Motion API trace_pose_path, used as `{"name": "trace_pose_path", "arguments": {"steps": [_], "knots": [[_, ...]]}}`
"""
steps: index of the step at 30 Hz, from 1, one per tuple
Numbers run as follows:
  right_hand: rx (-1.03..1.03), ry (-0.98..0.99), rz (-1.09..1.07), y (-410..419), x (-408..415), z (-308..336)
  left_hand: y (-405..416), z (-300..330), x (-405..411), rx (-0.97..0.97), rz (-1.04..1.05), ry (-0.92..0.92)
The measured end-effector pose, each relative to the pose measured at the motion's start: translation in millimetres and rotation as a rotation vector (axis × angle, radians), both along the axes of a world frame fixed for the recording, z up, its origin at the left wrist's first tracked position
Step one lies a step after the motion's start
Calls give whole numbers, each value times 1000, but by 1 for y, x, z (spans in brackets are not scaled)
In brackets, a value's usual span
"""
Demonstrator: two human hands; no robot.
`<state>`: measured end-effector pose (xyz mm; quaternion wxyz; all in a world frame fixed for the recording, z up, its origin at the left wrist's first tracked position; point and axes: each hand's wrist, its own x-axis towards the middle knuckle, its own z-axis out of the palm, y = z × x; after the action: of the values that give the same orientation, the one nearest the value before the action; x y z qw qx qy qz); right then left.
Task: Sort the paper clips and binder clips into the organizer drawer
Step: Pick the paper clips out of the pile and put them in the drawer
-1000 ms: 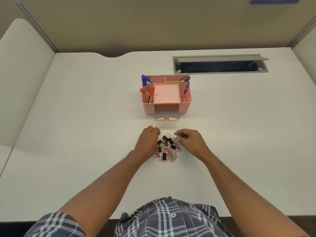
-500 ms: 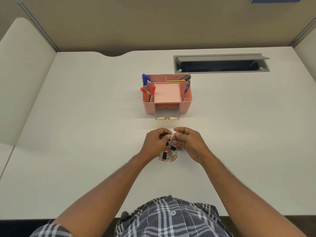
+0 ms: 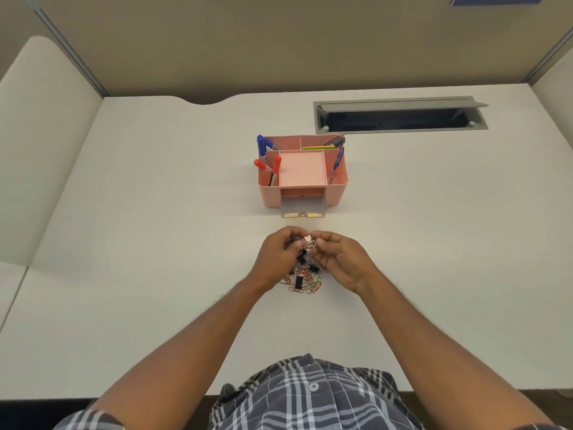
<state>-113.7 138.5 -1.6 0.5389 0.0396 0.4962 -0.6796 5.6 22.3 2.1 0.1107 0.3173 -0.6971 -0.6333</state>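
Leaning over the desk point(image 3: 130, 274), a person in a plaid shirt point(image 3: 310, 398) reaches both forearms forward so the hands meet above a pile of clips point(image 3: 305, 279). That pile, a tangle of red and silver paper clips with a few black binder clips, lies on the desk just under and in front of the hands, partly hidden by them. The left hand point(image 3: 277, 259) has its fingers curled inward, thumb toward the middle; the right hand point(image 3: 339, 259) is turned palm partly up, fingers bent. Between their fingertips both hands pinch a small silver clip point(image 3: 309, 244), raised off the pile; which kind it is cannot be told. Farther on, apart from the hands, stands the pink organizer point(image 3: 338, 193), its clear drawer point(image 3: 303, 206) pulled out toward the person, with something pale showing at its front. Red and blue markers point(image 3: 262, 147) stand in its left compartments, pens and pencils in the back and right ones, around a shallow middle tray. Beyond it, to the right, a grey cable slot point(image 3: 400, 114) sits open in the desk.
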Motion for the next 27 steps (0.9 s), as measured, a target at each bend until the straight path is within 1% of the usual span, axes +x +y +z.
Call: {"name": "trace_pose_path", "arguments": {"steps": [5, 8, 11, 14, 16, 19, 24, 27], "knots": [[-10, 33, -39, 4, -3, 2, -4, -4, 1, 89, 9, -11], [-41, -5, -61, 4, -6, 4, -5, -4, 2, 95, -14, -31], [-32, 1, -90, 5, -11, 4, -11, -8, 3, 30, 55, -83], [75, 100, -115, 8, -15, 2, -21, -10, 5, -110, 163, -174], [173, 205, -109, 10, -16, 0, -30, -11, 7, -213, 184, -248], [351, 445, -33, 10, -16, -7, -38, -16, 11, -308, 160, -342], [527, 853, 229, 0, -16, -13, -42, -23, 11, -399, 93, -462], [604, 1071, 408, -11, -12, -12, -44, -25, 9, -547, -8, -552]]}}
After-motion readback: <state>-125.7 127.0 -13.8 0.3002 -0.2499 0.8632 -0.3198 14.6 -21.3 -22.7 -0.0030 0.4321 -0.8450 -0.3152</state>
